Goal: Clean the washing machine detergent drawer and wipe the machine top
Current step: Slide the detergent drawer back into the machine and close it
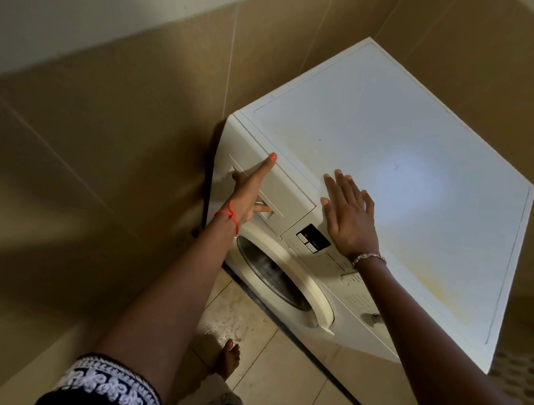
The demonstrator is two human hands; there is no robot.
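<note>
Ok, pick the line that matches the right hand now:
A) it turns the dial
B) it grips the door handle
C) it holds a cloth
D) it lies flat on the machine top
D: the right hand rests with fingers spread on the machine top, near its front edge, holding nothing; the left hand is at the detergent drawer.

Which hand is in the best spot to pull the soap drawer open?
Left. The left hand is on the detergent drawer, with fingers tucked into its handle recess. The right hand lies flat on the machine top, beside the drawer, gripping nothing.
</note>
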